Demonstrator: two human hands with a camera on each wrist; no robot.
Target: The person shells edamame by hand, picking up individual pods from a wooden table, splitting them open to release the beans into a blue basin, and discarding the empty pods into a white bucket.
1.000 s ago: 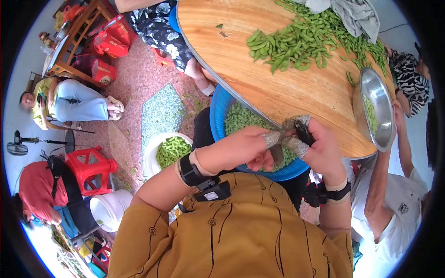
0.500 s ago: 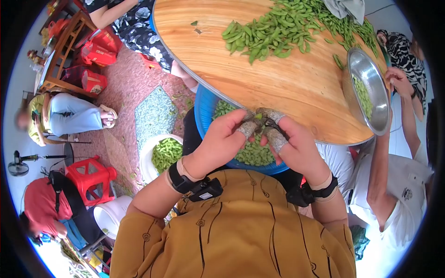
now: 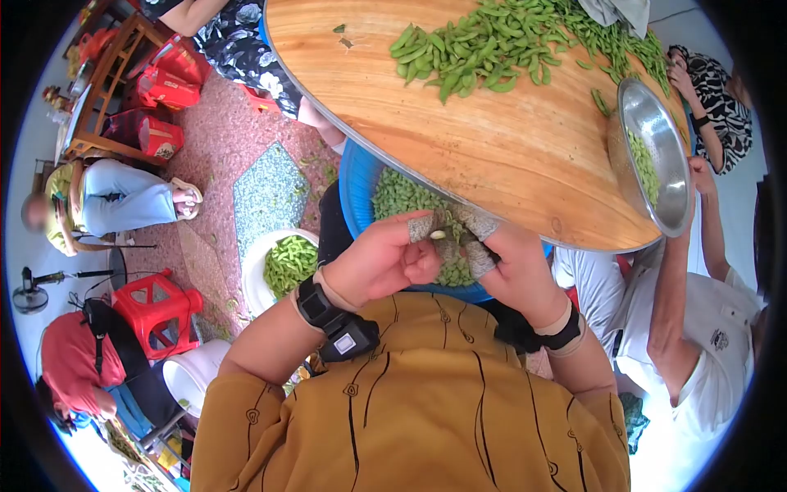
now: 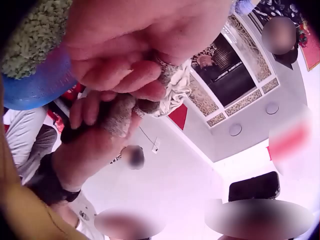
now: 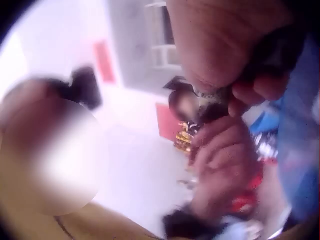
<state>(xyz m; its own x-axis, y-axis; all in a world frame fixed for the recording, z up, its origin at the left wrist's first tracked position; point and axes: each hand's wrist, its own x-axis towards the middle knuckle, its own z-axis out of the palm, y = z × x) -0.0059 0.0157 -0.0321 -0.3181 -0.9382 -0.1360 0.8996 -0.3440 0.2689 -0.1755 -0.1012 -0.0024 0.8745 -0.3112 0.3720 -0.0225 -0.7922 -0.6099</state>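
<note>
My left hand (image 3: 385, 258) and right hand (image 3: 520, 266) meet fingertip to fingertip over a blue basin (image 3: 352, 193) of shelled green beans (image 3: 402, 195). Grey wraps cover the thumbs and forefingers. Between these wrapped tips is a small green soybean pod (image 3: 455, 225), pinched from both sides, with a pale bean (image 3: 437, 234) showing at the left thumb. The left hand's other fingers curl into its palm in the left wrist view. A dark object (image 5: 280, 50) lies in my right palm in the blurred right wrist view; its kind is unclear.
The round wooden table (image 3: 492, 156) overhangs the basin's far side. On it are a heap of bean pods (image 3: 467, 53) and a steel bowl (image 3: 676, 176) with beans. A white bucket of pods (image 3: 291, 262) stands left, near a red stool (image 3: 156, 312). Other people sit around.
My hands were farther right a second ago, then came together at the table edge; now they sit slightly lower. A pale bean has appeared at the left fingertips. The head view has shifted.
</note>
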